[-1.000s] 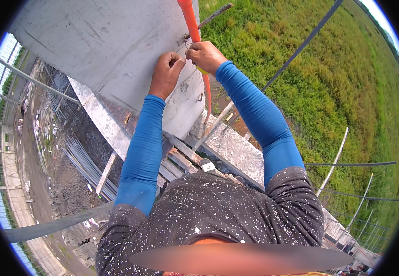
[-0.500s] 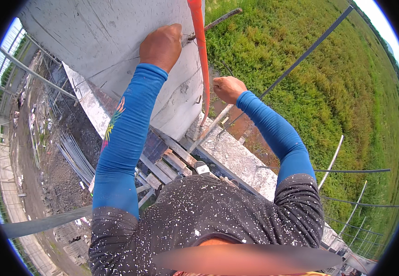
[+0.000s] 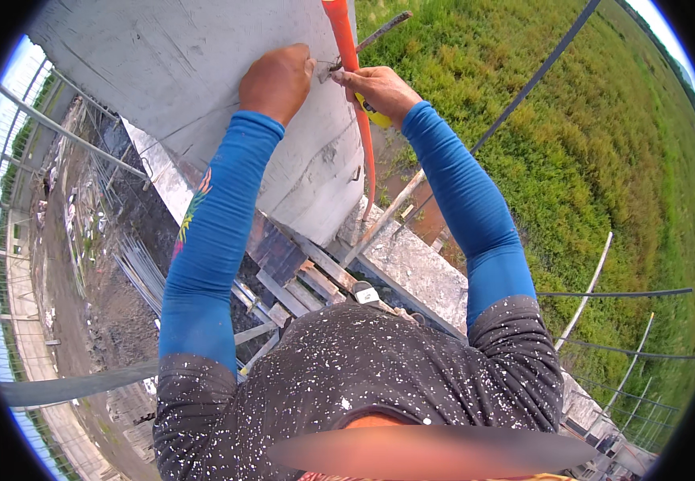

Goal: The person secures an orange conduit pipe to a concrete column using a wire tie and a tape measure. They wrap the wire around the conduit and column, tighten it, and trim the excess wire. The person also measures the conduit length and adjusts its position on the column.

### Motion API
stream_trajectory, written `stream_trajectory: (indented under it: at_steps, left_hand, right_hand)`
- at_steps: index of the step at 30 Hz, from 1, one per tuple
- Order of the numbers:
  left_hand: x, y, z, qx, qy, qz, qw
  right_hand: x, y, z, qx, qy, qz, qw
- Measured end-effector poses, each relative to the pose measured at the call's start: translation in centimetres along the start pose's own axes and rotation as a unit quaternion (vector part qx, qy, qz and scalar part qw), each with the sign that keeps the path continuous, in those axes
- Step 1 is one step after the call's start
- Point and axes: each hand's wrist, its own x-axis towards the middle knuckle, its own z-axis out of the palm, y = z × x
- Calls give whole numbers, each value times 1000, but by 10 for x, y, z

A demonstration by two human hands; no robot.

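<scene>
My left hand (image 3: 276, 82) is closed in a fist against the grey concrete column (image 3: 179, 64). What its fingers hold is hidden, though a thin dark strand shows beside the fingertips. Just to the right, my right hand (image 3: 381, 90) is closed round a yellow tape measure (image 3: 374, 113), which the palm partly covers. Its thumb and forefinger reach across an orange hose (image 3: 342, 34) to the column's edge. A rusty steel bar (image 3: 386, 30) sticks out behind the hose, right above these fingers.
Below the column lie wooden planks (image 3: 303, 295) and a rough concrete ledge (image 3: 419, 268). A long dark bar (image 3: 535, 76) slants across the right side, over green grass far below. A grey pipe (image 3: 83, 386) crosses at lower left, above rubble ground.
My right hand has moved up and left to the hose and column edge, and the yellow tape measure now shows in it. My left hand has barely shifted. The hose's lower end sits further right.
</scene>
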Motion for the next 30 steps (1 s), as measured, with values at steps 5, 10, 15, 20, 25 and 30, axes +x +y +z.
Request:
stream_trajectory:
  at_steps: [5, 10, 15, 20, 25, 30]
  left_hand:
    - [8, 0, -9, 48, -9, 61, 997]
    - [15, 1, -14, 62, -25, 79, 995]
    - [9, 5, -18, 71, -54, 46, 995]
    - [2, 5, -19, 61, -49, 36, 996]
    - [7, -1, -15, 83, -42, 33, 995]
    - [12, 1, -15, 90, -40, 31, 995]
  right_hand:
    - [3, 1, -9, -95, -55, -13, 994]
    - [4, 4, -16, -215, -31, 68, 974]
    - [1, 20, -10, -173, 120, -71, 975]
    - [5, 30, 2, -36, 69, -84, 993]
    - [8, 25, 2, 36, 25, -30, 999]
    - [8, 19, 0, -45, 55, -90, 993]
